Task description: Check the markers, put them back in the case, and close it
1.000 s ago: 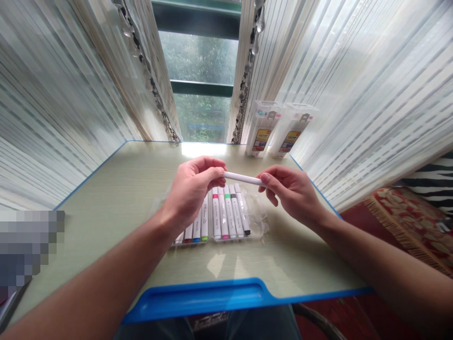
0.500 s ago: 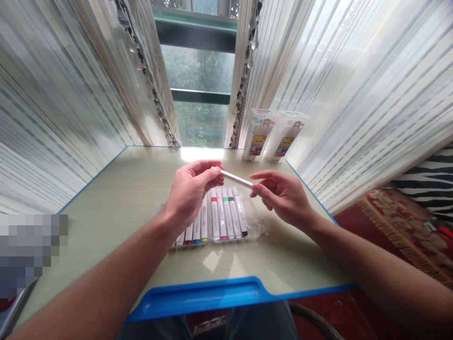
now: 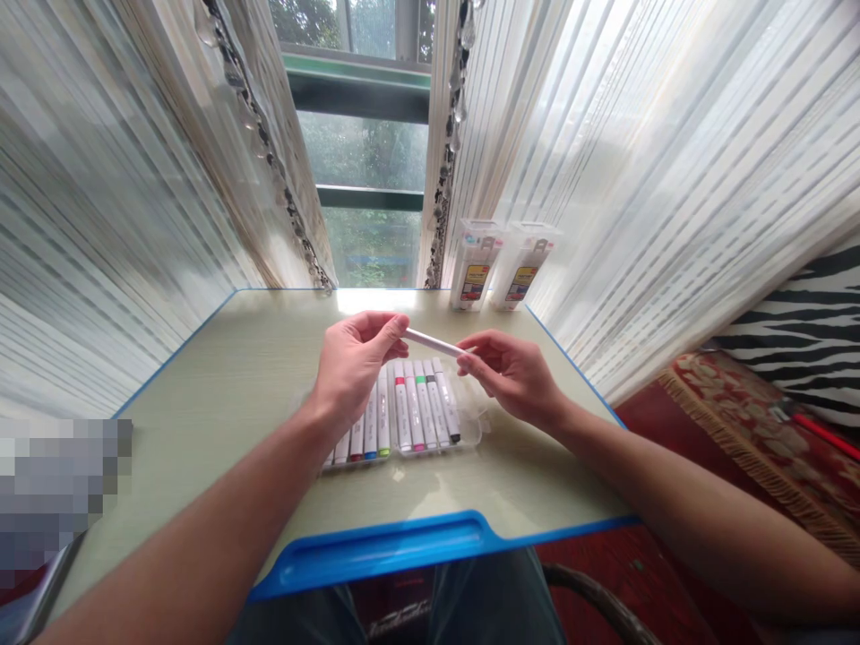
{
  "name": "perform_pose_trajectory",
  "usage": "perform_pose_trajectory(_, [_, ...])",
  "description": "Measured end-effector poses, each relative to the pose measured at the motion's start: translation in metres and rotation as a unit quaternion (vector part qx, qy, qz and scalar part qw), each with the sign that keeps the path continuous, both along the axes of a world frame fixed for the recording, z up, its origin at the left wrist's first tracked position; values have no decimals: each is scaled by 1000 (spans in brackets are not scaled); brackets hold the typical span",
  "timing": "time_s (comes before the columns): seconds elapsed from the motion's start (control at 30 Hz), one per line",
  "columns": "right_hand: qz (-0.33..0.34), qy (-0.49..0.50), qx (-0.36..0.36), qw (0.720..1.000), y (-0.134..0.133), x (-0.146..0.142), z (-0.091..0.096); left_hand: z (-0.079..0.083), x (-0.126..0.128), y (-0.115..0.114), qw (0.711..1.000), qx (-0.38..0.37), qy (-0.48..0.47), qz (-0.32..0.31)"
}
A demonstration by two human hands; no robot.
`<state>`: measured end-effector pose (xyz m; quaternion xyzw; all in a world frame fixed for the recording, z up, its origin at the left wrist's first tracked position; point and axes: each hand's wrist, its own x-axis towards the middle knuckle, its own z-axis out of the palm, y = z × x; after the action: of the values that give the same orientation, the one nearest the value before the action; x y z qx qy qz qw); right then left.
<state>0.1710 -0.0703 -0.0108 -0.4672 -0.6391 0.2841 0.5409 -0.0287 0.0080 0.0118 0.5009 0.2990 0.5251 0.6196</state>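
You have one view only, worn on your head; it looks forward and down from the near edge of the bench (image 3: pixel 221 376), close in, toward the window (image 3: pixel 369 179) beyond its far edge.

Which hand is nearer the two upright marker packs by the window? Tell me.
Right. The right hand holds the white marker just below and in front of the upright marker packs; the left hand is farther left, over the open marker tray.

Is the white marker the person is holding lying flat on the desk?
No, the white marker is held in the air between the left hand and right hand, above the open marker case.
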Motion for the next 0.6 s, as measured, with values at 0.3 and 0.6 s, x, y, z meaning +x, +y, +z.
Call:
perform_pose_trajectory(0.3, [-19,-37,15,999,3,3,-6,3,0,-3,1000,-2,8,-2])
perform_pose_trajectory(0.6, [-46,-149,57,986,-6,-4,1,0,0,2,999,26,21,6])
